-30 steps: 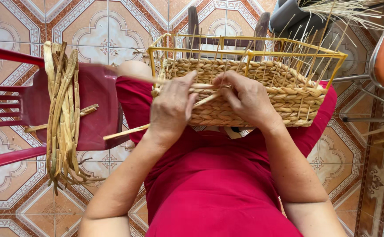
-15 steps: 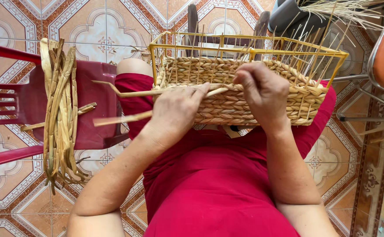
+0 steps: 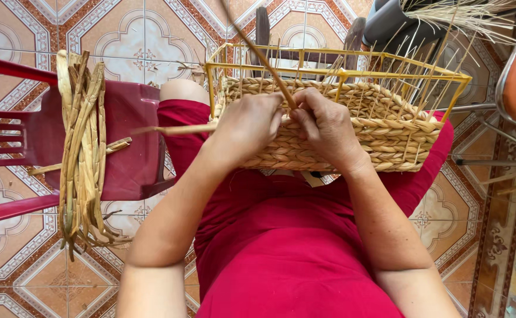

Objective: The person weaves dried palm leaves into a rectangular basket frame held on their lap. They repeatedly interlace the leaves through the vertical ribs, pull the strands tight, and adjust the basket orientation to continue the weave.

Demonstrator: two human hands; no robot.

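A half-woven straw basket [image 3: 387, 126] on a yellow wire frame [image 3: 340, 62] rests on my lap, over red clothing. My left hand [image 3: 249, 123] presses on the near woven wall and pinches a flat dried strand [image 3: 175, 128] that sticks out to the left. My right hand [image 3: 327, 126] sits beside it on the same wall and grips a second strand [image 3: 258, 50] that rises up and to the left over the basket. Both hands nearly touch at the rim.
A bundle of dried weaving strands [image 3: 81, 153] lies across a dark red plastic chair [image 3: 131, 141] at my left. The floor is patterned tile [image 3: 122, 35]. Loose thin straw [image 3: 464, 15] and a metal chair leg [image 3: 488, 159] are at the right.
My hands have come together at the middle of the near wall. The strand in my right hand has swung from lying flat to pointing up over the basket.
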